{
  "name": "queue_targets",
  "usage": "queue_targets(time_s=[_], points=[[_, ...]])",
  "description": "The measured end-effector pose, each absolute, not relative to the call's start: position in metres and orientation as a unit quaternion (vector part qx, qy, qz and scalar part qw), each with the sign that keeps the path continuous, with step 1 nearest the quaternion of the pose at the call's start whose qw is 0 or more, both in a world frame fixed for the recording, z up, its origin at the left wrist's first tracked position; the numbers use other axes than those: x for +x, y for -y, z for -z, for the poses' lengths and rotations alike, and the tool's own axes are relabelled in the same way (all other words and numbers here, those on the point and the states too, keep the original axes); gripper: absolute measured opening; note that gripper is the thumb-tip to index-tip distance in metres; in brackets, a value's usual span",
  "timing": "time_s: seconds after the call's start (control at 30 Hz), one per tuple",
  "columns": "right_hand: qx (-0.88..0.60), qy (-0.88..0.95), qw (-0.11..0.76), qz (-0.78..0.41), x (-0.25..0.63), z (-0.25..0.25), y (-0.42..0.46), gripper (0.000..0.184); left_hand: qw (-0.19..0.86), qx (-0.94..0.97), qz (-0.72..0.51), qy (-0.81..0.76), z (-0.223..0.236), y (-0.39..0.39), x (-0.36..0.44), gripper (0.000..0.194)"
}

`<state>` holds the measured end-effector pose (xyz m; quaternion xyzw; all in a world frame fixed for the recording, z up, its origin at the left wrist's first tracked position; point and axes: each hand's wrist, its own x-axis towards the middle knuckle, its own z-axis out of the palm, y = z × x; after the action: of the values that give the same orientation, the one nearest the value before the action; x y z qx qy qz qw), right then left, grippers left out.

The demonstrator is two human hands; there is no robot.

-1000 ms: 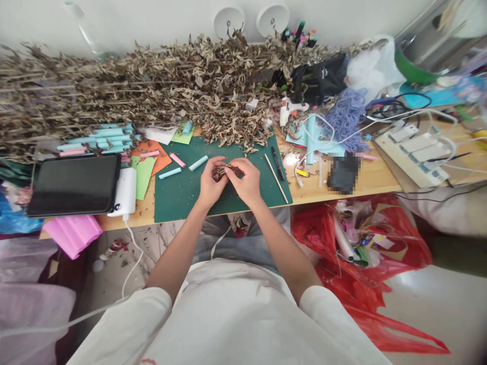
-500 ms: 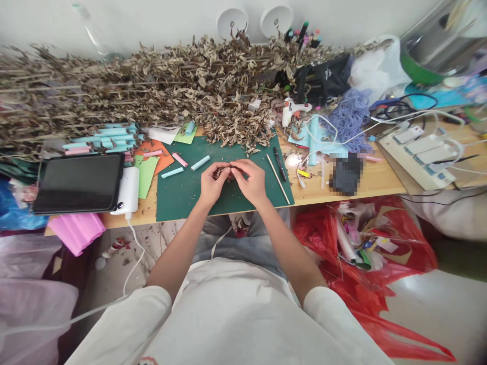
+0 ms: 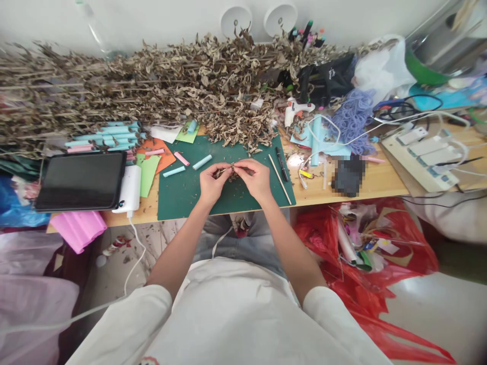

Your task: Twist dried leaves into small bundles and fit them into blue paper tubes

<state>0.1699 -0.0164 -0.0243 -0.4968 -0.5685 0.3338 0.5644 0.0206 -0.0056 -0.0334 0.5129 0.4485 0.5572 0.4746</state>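
Observation:
My left hand (image 3: 213,183) and my right hand (image 3: 255,178) meet above the green cutting mat (image 3: 178,200), both with fingers pinched. Between their fingertips is a small dried leafy sprig (image 3: 229,171), mostly hidden by the fingers. Just beyond lies a heap of loose dried leaves (image 3: 243,124) on the mat's far edge. Blue paper rolls (image 3: 202,162) and a pink paper roll (image 3: 181,158) lie left of my hands. A thin wooden stick (image 3: 279,178) and a black pen (image 3: 281,163) lie to the right.
Dried leafy stalks (image 3: 125,86) spread along the back. At left are a tablet (image 3: 81,181), a white power bank (image 3: 130,190) and stacked blue rolls (image 3: 117,136). At right are a glue gun (image 3: 296,109), purple yarn (image 3: 353,121) and a power strip (image 3: 422,157). A red plastic bag (image 3: 319,233) lies below.
My right hand has drawn slightly away to the right, so the fingertips are a little farther apart and more of the dried sprig shows. The whole view has shifted slightly.

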Motion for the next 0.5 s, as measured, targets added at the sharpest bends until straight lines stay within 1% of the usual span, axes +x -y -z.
queue_targets(time_s=[0.17,0.23,0.37,0.5], points=[[-0.508,0.538,0.546,-0.394,0.1721,0.0279,0.0143,0.012,0.483,0.521,-0.544,-0.447,0.0342,0.0052,0.0200,0.024],[-0.509,0.543,0.546,-0.385,0.1713,0.0268,0.0144,0.011,0.475,0.534,-0.541,-0.443,0.0350,0.0046,0.0191,0.024],[-0.505,0.560,0.542,-0.370,0.1719,0.0230,0.0154,0.012,0.435,0.574,-0.539,-0.437,0.0365,0.0033,0.0172,0.017],[-0.508,0.580,0.529,-0.354,0.1736,0.0185,0.0173,0.012,0.451,0.566,-0.525,-0.447,0.0364,0.0040,0.0168,0.014]])
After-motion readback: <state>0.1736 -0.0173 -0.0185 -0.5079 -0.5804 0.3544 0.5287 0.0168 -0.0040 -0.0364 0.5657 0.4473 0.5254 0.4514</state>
